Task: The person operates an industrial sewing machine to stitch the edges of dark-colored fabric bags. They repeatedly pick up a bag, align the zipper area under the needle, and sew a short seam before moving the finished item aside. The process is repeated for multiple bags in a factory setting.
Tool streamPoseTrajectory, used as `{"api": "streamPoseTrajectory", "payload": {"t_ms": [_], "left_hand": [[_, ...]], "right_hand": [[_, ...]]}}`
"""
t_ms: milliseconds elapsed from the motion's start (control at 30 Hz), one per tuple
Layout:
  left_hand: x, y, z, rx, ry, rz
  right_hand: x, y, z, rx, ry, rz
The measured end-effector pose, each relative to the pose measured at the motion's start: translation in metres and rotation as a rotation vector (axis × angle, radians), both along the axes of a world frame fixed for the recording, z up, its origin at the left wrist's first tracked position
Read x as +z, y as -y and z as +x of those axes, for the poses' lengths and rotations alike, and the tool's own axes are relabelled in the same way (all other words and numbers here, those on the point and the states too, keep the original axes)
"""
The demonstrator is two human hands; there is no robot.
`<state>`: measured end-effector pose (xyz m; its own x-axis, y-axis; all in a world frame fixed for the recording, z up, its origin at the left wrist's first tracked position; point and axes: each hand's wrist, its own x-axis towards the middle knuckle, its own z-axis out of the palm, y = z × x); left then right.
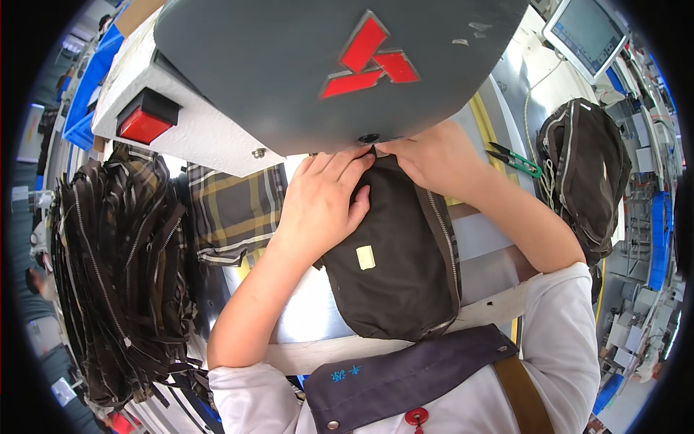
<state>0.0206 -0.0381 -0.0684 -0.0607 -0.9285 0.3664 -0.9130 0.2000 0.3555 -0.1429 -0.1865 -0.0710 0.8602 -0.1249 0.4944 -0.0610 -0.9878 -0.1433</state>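
A dark brown fabric bag piece [390,267] with a metal zipper along its right side lies in front of me, its far end under the grey sewing machine head [289,79]. A small pale yellow label sits on the cloth. My left hand [322,199] grips the far left edge of the cloth, fingertips close under the machine head and thumb bent over the fabric. My right hand [444,163] pinches the far end from the right, its fingertips almost touching the left ones. The machine's needle area is hidden behind the head.
Zippered dark pieces [123,275] hang in a thick stack at left, beside plaid fabric [238,210]. Green-handled thread snips [517,159] lie right of my right forearm. Farther right are a dark zippered bag [585,173] and a screen [587,35]. A red switch [144,124] is at upper left.
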Motion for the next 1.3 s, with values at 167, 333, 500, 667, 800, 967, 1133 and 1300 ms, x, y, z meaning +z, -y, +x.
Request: {"api": "streamPoseTrajectory", "payload": {"t_ms": [167, 333, 500, 667, 800, 967, 1133, 1300], "left_hand": [[-0.002, -0.001, 0.000, 0.000, -0.014, 0.005], [-0.001, -0.001, 0.001, -0.015, -0.040, 0.022], [-0.001, 0.000, 0.004, -0.036, -0.066, 0.031], [-0.001, -0.001, 0.004, -0.044, -0.066, 0.015], [-0.002, 0.001, 0.002, -0.041, -0.045, 0.007], [0.003, 0.002, 0.001, -0.043, 0.007, -0.006], [0.003, 0.003, -0.006, -0.009, 0.023, -0.002], [0.004, 0.000, -0.004, -0.015, 0.037, -0.009]], "right_hand": [[0.003, -0.004, 0.001, -0.010, 0.006, -0.008], [0.001, 0.002, 0.002, 0.025, 0.058, 0.079], [-0.003, 0.008, 0.006, 0.029, 0.050, 0.224], [-0.005, 0.002, 0.004, -0.031, 0.060, 0.248], [-0.011, -0.005, 0.000, -0.037, 0.064, 0.191], [-0.004, 0.000, 0.003, 0.037, 0.043, 0.086], [-0.022, 0.018, 0.007, 0.156, 0.068, 0.134], [-0.023, 0.002, -0.004, 0.088, 0.073, 0.008]]}}
